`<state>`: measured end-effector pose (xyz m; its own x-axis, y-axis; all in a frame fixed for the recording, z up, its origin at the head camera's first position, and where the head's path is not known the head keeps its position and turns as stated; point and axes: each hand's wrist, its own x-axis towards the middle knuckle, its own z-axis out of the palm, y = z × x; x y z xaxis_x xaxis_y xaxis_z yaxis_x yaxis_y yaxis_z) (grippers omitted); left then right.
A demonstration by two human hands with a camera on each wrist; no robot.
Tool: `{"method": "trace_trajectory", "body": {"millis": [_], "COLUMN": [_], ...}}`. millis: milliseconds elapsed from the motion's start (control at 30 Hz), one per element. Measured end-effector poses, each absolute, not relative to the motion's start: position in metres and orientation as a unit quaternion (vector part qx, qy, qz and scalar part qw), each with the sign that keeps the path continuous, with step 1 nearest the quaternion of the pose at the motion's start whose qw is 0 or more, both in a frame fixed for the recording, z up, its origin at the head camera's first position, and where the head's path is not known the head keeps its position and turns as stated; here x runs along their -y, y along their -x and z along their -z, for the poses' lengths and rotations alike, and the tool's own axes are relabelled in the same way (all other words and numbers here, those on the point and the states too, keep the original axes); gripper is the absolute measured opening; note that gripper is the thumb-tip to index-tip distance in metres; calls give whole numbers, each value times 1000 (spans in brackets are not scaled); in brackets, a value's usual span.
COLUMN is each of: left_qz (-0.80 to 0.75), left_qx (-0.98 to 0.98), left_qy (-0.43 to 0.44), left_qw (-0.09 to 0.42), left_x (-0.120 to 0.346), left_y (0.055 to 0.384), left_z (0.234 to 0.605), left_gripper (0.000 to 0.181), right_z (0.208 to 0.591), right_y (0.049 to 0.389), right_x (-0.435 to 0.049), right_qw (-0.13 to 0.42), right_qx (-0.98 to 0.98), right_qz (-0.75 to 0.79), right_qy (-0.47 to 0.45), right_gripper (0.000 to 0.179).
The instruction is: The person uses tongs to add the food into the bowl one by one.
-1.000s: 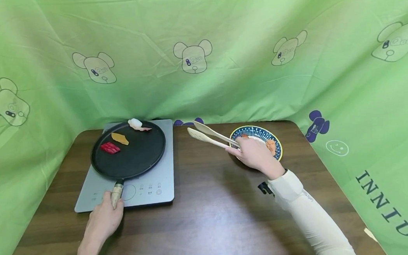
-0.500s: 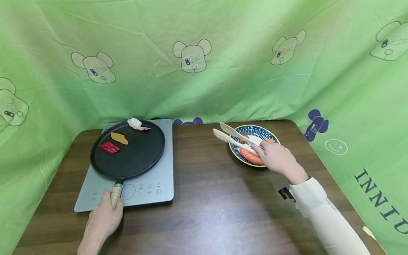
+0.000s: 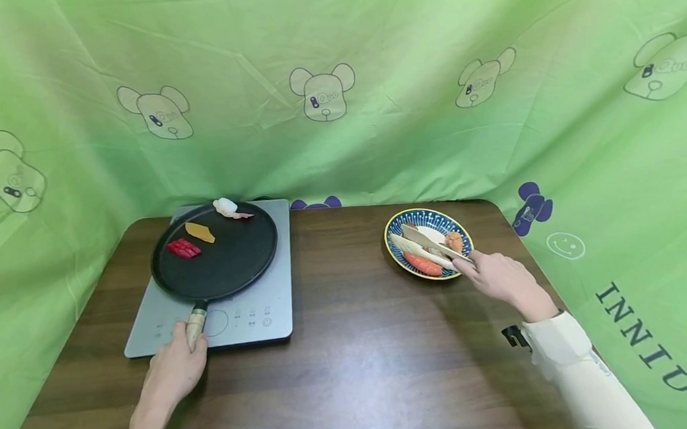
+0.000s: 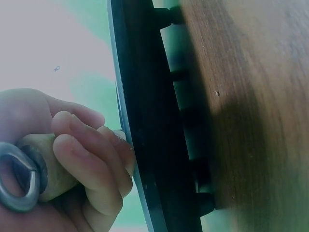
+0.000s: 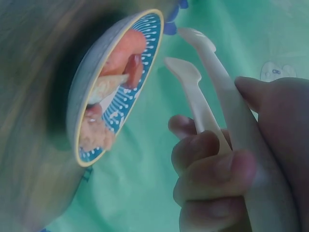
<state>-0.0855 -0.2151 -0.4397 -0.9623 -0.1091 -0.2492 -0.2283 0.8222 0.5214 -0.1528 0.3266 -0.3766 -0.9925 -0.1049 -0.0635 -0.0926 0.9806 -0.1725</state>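
Observation:
In the head view my left hand (image 3: pixel 174 368) grips the handle (image 3: pixel 196 325) of a flat black pan (image 3: pixel 234 264). The left wrist view shows fingers curled round that handle's end, which has a metal ring (image 4: pixel 34 186). Pale tongs (image 3: pixel 430 242) are in my right hand (image 3: pixel 504 280), their parted tips over a blue patterned plate (image 3: pixel 443 221). On that plate lie an orange-pink piece (image 3: pixel 422 264), a light brown lump (image 3: pixel 454 241) and other pieces partly hidden by the tongs. From the right wrist view, the tong tips hold nothing and stand apart from the food.
Beneath the pan is a grey induction cooker (image 3: pixel 278 297). The pan carries a red piece (image 3: pixel 183 248), a yellow slice (image 3: pixel 199 232) and a white shrimp-like piece (image 3: pixel 227 208). A green printed cloth (image 3: pixel 375 153) hangs around the brown wooden table (image 3: pixel 351 345).
My right hand has moved right and toward me, bringing the tongs from left of the plate to over it. The left hand and pan stay put.

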Motion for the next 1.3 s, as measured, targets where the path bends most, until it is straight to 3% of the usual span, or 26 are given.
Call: {"method": "trace_trajectory", "body": {"millis": [467, 833, 1167, 1300], "left_qz": [-285, -289, -289, -290], "left_qx": [-947, -948, -947, -947], "left_qy": [99, 94, 95, 93], "left_qw": [108, 96, 102, 100], "left_x": [219, 217, 215, 215], "left_y": [85, 86, 87, 87], "left_z": [444, 442, 442, 442], "left_gripper": [57, 52, 54, 53], "right_z": [374, 362, 358, 361], "right_y": [146, 150, 148, 152], "right_x": [-342, -345, -341, -338], "right_qw": [68, 114, 62, 75], "right_qx": [-994, -989, -994, -994], "right_qz": [59, 49, 6, -2], "right_qy": [68, 82, 89, 78], "right_gripper": [44, 51, 41, 48]}}
